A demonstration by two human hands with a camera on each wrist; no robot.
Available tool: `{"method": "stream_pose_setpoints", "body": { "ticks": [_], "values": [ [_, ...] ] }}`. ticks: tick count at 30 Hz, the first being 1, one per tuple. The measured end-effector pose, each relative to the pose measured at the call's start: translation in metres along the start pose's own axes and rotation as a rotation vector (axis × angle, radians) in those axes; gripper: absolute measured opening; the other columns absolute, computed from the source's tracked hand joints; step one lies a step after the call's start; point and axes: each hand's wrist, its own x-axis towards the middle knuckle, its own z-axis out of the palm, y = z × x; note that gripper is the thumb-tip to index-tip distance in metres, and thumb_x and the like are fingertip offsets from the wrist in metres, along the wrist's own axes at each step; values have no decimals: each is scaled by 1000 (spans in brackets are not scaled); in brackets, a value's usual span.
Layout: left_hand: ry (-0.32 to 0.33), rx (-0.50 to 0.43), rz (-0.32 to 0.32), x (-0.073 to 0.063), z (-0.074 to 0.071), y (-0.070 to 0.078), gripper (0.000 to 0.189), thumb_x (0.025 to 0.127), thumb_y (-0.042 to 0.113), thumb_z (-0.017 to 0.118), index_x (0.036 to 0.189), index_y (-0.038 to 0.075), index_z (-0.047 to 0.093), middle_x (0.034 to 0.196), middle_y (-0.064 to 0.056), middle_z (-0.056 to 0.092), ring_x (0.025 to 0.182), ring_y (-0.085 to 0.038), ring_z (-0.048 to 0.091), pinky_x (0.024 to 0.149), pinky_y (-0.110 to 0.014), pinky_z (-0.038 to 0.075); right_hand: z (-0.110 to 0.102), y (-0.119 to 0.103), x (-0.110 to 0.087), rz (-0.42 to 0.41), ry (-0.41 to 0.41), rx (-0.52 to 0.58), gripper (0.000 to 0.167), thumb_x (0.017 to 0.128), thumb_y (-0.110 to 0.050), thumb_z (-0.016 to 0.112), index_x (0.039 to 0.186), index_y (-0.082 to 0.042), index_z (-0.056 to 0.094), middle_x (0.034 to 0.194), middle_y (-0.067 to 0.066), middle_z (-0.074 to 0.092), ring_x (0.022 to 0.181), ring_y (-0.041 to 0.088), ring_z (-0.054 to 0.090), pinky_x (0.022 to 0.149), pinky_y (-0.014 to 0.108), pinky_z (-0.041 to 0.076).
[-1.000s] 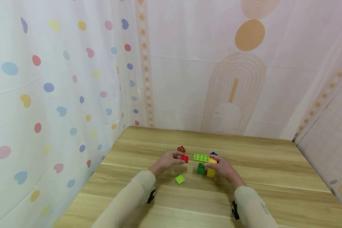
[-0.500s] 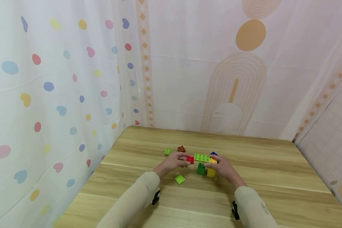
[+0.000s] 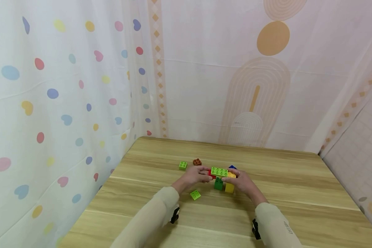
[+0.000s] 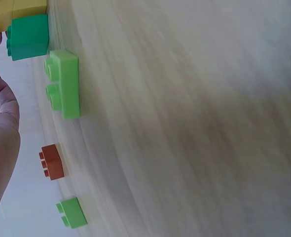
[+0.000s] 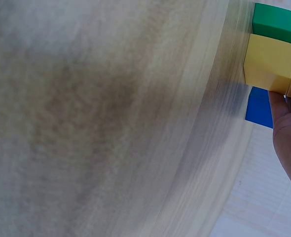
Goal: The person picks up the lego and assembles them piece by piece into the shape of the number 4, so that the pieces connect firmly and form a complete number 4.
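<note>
My left hand [image 3: 196, 175] pinches a red brick [image 3: 210, 175] at the left end of a long lime-green brick [image 3: 219, 171]. The long brick overlaps part of the red one in the head view. My right hand [image 3: 241, 180] grips an orange-yellow brick [image 3: 231, 175] at the long brick's right end. Under that is a yellow brick [image 3: 229, 188]; the right wrist view shows the yellow bricks [image 5: 268, 61] stacked, with right-hand fingers against them. A dark green brick [image 3: 218, 184] stands to their left, and a blue brick [image 5: 258, 109] is partly hidden behind the right hand.
On the wooden table [image 3: 161, 224] lie a flat lime-green brick [image 3: 195, 195] near the front, a brown brick [image 3: 197, 162] behind the left hand, and a small lime-green brick [image 3: 183, 165] beside it. Patterned curtains [image 3: 189, 86] hang behind the table.
My left hand has moved right with the red brick, bringing it up to the long lime-green brick and uncovering the small lime-green brick. The right hand stays in place.
</note>
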Motion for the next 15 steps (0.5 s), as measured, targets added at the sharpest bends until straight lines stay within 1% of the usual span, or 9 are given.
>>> {"method": "stream_pose_setpoints", "body": {
  "ticks": [6, 10, 15],
  "values": [
    [-11, -32, -30, 1, 4, 4, 53, 91, 5, 72, 139, -6, 51, 110, -11, 69, 89, -16, 67, 83, -35, 54, 0, 0, 0, -14, -5, 20, 69, 87, -41, 76, 143, -6, 53, 117, 10, 63, 101, 23, 56, 89, 42, 44],
    [-16, -28, -42, 3, 6, 6, 55, 91, 4, 72, 140, -6, 49, 112, -12, 68, 91, -17, 66, 85, -37, 54, 0, 1, 1, -24, -8, 28, 68, 88, -40, 76, 143, -6, 53, 118, 11, 62, 101, 22, 56, 89, 41, 44],
    [-25, -22, -49, 6, 7, 6, 52, 91, 5, 71, 138, -5, 51, 110, -10, 69, 92, -16, 66, 84, -34, 53, 0, 1, 1, -27, -6, 18, 69, 88, -40, 75, 143, -6, 53, 119, 11, 61, 103, 22, 56, 91, 43, 44]
  ]
}}
